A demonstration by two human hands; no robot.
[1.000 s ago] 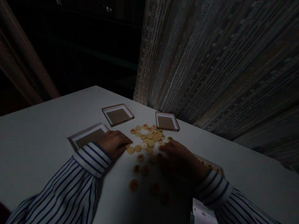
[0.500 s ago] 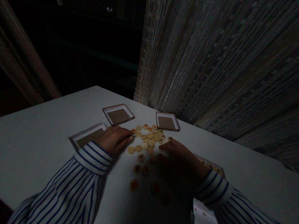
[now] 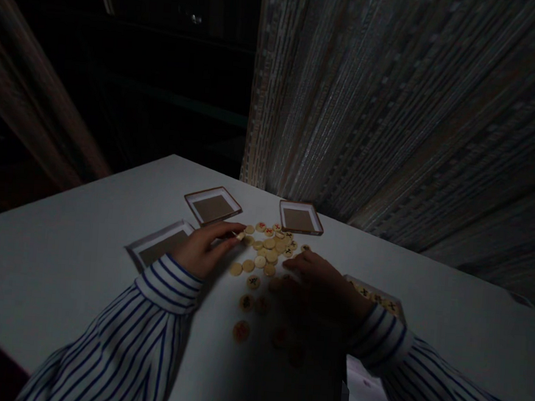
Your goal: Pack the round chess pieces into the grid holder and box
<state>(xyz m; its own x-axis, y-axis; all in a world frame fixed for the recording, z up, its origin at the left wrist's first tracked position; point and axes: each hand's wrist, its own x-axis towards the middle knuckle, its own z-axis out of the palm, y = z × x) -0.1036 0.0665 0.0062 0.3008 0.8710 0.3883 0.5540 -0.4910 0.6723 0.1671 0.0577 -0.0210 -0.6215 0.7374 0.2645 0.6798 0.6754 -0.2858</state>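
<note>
Round wooden Chinese chess pieces (image 3: 269,244) lie in a loose cluster at mid-table, some blank side up, others showing red or black characters. At the cluster's left edge, my left hand (image 3: 205,248) pinches one chess piece (image 3: 240,236), tilted up off the table between thumb and fingers. My right hand (image 3: 319,280) is over the cluster's right side with its fingers curled down. Deep shadow hides its thumb and whatever its fingertips hold. Nearer to me, a red-marked piece (image 3: 240,331) and several others are scattered.
Box trays stand at the back left (image 3: 213,206) and back right (image 3: 301,217). A third tray (image 3: 157,245) is partly behind my left hand. Beyond my right wrist, another tray (image 3: 397,307) holds black-marked pieces. A pale, partly pixelated object (image 3: 366,391) is by my right sleeve. Curtains (image 3: 347,108) hang behind.
My left hand has picked up the red-marked piece at the cluster's left edge and tilted it. My right hand has barely moved; the piece by its index fingertip no longer shows.
</note>
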